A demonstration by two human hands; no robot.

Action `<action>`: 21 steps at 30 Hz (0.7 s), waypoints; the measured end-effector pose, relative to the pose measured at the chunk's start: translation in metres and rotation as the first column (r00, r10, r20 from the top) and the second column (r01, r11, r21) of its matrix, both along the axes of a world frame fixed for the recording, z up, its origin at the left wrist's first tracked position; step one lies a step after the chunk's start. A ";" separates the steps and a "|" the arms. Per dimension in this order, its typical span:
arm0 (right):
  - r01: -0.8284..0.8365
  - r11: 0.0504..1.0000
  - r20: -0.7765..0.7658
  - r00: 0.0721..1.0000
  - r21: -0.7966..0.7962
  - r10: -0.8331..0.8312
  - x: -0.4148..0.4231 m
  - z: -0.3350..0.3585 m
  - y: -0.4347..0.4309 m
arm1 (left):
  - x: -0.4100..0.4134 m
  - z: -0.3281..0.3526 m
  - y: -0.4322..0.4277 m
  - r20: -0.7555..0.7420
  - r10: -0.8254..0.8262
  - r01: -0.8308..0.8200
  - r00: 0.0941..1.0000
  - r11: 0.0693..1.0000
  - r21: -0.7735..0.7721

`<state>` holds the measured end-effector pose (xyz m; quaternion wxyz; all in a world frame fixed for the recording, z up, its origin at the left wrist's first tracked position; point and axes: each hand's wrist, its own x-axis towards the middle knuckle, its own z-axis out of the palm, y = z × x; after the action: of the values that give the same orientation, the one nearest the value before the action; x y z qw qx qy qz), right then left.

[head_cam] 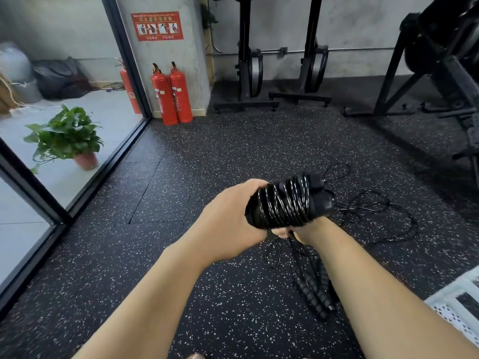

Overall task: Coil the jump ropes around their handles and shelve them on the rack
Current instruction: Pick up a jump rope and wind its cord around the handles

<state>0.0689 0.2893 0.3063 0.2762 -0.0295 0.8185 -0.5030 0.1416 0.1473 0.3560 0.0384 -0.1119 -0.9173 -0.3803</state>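
Left hand [228, 218] wraps one end of the coiled jump rope [285, 203], right hand [303, 233] grips underneath (loose ropes [313, 291] litter the floor [207, 151]).

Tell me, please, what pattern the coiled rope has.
The coiled jump rope is black with pale silvery flecks, clearest in the head view.

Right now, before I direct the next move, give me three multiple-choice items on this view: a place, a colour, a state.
1. Where does the loose black jump rope lie? A on the speckled rubber floor; B on a shelf; C in a pot.
2. What colour is the rectangular wall sign above the two red fire extinguishers? A blue; B red; C yellow.
3. How is the black cord in the left hand? A hanging straight; B tied in a bow; C wound round its black handles.
A: sprawls on the floor. B: red ground. C: crossing turns.
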 end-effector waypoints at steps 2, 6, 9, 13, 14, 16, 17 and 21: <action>0.044 0.998 -0.008 0.999 0.045 -0.044 0.010 0.017 -0.008 | -0.003 -0.003 -0.001 0.018 0.063 -0.063 0.998 0.997 0.053; 0.062 0.988 -0.252 0.967 0.138 -0.025 0.016 0.014 -0.031 | -0.014 -0.010 -0.012 0.073 0.294 -0.302 0.953 0.942 0.143; 0.018 0.982 -0.367 0.929 0.188 0.054 0.025 0.014 -0.036 | -0.021 -0.010 -0.026 0.122 0.445 -0.462 0.887 0.865 0.199; -0.100 0.898 -0.360 0.893 0.428 0.271 0.033 0.012 -0.038 | -0.024 -0.012 -0.043 0.205 0.508 -0.546 0.836 0.808 0.223; -0.107 0.887 -0.361 0.886 0.448 0.290 0.034 0.015 -0.038 | -0.023 -0.013 -0.046 0.223 0.503 -0.546 0.835 0.807 0.225; -0.116 0.878 -0.375 0.872 0.464 0.314 0.034 0.020 -0.036 | -0.021 -0.012 -0.051 0.276 0.467 -0.530 0.840 0.815 0.236; -0.123 0.868 -0.375 0.866 0.481 0.331 0.034 0.023 -0.034 | -0.020 -0.011 -0.054 0.313 0.436 -0.516 0.844 0.818 0.253; -0.139 0.847 -0.407 0.830 0.513 0.382 0.036 0.028 -0.033 | -0.016 -0.007 -0.062 0.426 0.317 -0.480 0.847 0.802 0.355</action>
<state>0.1050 0.2564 0.3339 0.1242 -0.2053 0.9444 -0.2247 0.1259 0.0852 0.3494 -0.0183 0.1672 -0.7986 -0.5778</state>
